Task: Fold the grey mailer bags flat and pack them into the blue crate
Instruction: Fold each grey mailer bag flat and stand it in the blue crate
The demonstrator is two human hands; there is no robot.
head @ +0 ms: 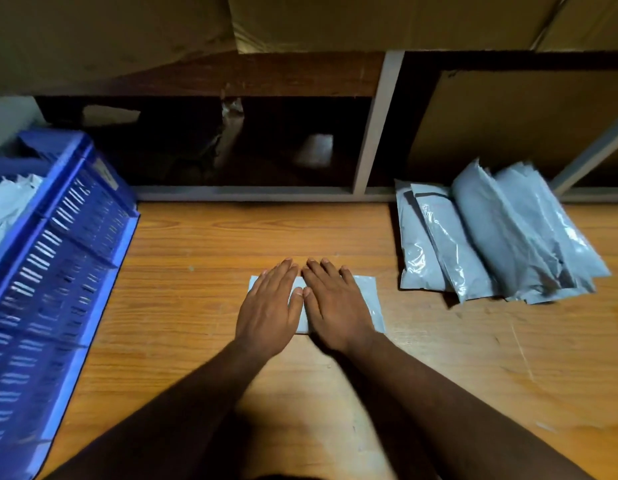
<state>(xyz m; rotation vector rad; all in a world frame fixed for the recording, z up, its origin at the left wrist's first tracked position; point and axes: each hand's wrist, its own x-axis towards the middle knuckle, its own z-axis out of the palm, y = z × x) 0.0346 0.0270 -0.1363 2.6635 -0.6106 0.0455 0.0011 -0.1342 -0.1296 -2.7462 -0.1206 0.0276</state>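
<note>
A folded grey mailer bag (368, 296) lies flat on the wooden table (203, 289) in the middle. My left hand (269, 306) and my right hand (331, 306) rest side by side on top of it, palms down, fingers straight and thumbs touching. Most of the bag is hidden under them. A loose pile of grey mailer bags (491, 237) sits at the right rear of the table. The blue crate (54, 258) stands at the left edge, with pale grey bags (6, 206) inside it.
A dark shelf unit with grey uprights (376, 133) runs along the back of the table. Brown cardboard (508, 126) fills its right bay, and more cardboard boxes sit on top.
</note>
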